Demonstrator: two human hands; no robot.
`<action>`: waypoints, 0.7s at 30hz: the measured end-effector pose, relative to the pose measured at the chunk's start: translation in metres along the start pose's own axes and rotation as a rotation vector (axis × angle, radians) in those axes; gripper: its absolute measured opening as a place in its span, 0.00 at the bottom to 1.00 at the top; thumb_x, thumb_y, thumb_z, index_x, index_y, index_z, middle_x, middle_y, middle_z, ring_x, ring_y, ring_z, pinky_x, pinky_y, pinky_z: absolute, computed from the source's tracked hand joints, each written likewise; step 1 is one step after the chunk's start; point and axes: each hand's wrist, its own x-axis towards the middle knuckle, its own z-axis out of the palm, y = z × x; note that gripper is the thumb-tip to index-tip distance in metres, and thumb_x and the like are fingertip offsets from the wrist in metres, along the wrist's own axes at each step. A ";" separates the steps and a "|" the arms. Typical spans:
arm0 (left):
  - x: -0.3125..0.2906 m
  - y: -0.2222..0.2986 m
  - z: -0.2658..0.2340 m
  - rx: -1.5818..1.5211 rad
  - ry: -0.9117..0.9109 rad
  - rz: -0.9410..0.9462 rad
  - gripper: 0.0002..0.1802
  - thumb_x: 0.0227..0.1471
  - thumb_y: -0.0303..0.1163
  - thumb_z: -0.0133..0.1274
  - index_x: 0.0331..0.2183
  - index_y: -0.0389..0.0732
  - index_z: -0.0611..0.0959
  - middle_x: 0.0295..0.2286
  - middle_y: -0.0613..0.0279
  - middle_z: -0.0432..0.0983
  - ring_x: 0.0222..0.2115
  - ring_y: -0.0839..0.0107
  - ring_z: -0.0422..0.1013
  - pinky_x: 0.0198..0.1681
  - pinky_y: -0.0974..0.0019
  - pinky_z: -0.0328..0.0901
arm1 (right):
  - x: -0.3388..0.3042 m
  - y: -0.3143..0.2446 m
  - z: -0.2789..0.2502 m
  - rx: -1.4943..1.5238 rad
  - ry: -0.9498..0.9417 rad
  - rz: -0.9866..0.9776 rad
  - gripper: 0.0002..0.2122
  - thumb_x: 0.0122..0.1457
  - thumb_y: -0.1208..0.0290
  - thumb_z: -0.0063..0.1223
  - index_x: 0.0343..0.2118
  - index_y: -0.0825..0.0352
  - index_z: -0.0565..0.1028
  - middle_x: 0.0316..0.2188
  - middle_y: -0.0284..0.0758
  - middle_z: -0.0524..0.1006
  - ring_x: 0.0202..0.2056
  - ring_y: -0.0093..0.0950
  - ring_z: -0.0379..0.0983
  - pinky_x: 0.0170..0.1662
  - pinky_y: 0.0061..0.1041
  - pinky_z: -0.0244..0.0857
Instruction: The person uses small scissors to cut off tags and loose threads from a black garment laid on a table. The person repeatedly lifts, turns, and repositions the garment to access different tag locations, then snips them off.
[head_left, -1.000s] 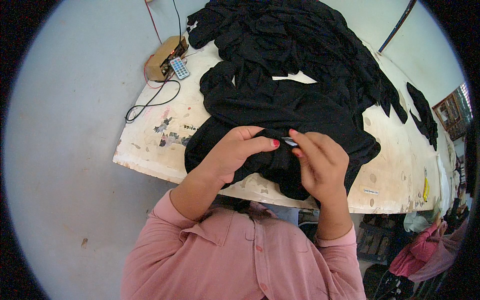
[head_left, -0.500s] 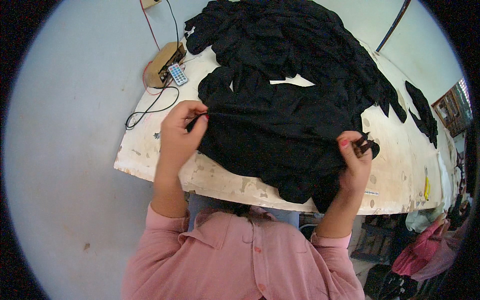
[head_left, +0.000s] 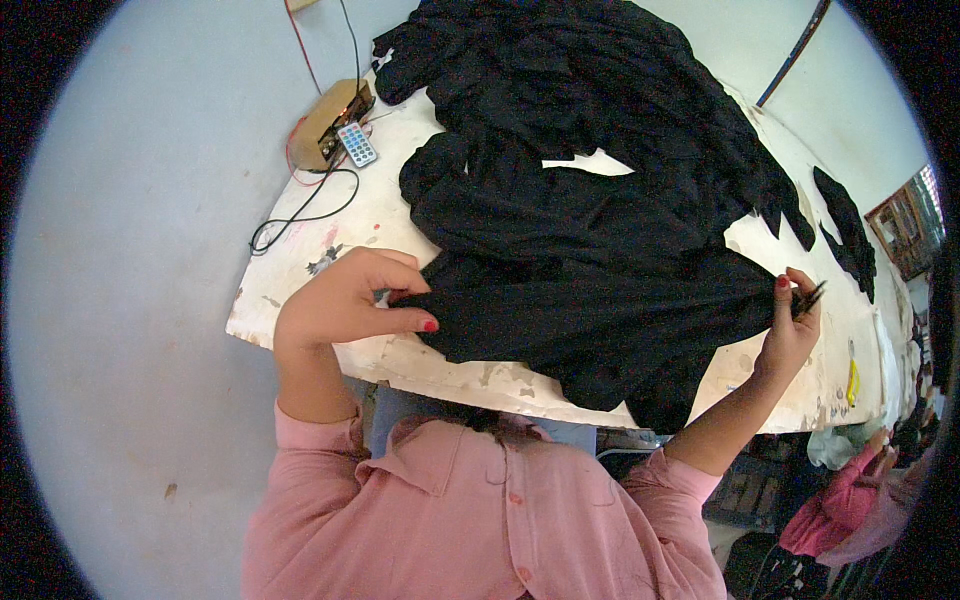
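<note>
A piece of black cloth (head_left: 590, 305) is stretched sideways between my two hands above the near part of the table. At its left end, my left hand (head_left: 345, 300) grips the edge between thumb and fingers. My right hand (head_left: 790, 338) pinches the opposite end, pulling it out into a taut point. A small dark pointed tool (head_left: 812, 298) also sticks out from the right fingers; its kind is not clear. The cloth's lower part hangs over the front table edge. Behind it lies a large heap of black fabric (head_left: 580, 75).
On the pale, stained table (head_left: 480, 378), a brown box with wires (head_left: 330, 125) and a remote control (head_left: 356, 144) lie at the left. Another black fabric piece (head_left: 845, 235) and a yellow item (head_left: 853, 382) are at the right. A person in pink (head_left: 835, 510) is at lower right.
My hands have moved farther apart, the left down and leftward, the right out to the right. The cloth between them is now pulled tighter and closer to the near edge.
</note>
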 end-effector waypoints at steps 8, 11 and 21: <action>0.017 -0.030 0.034 -0.008 0.065 -0.203 0.19 0.44 0.37 0.64 0.36 0.36 0.80 0.29 0.58 0.77 0.32 0.68 0.72 0.38 0.67 0.67 | -0.030 -0.026 0.036 -0.612 0.035 -0.356 0.13 0.50 0.71 0.62 0.40 0.64 0.76 0.35 0.38 0.73 0.33 0.35 0.71 0.39 0.29 0.65; 0.041 -0.025 0.061 -0.072 0.119 -0.195 0.23 0.45 0.39 0.64 0.40 0.35 0.79 0.34 0.57 0.78 0.36 0.69 0.73 0.43 0.68 0.67 | -0.051 -0.057 0.066 -0.297 -0.300 -0.448 0.12 0.45 0.79 0.61 0.35 0.65 0.77 0.32 0.40 0.75 0.36 0.36 0.73 0.39 0.29 0.67; 0.079 0.013 0.089 -0.764 0.201 -0.166 0.12 0.50 0.32 0.58 0.36 0.34 0.83 0.30 0.65 0.79 0.31 0.82 0.71 0.35 0.76 0.66 | -0.088 -0.068 0.095 -0.016 -0.562 -0.251 0.09 0.48 0.82 0.57 0.34 0.68 0.77 0.31 0.40 0.75 0.33 0.34 0.75 0.36 0.25 0.68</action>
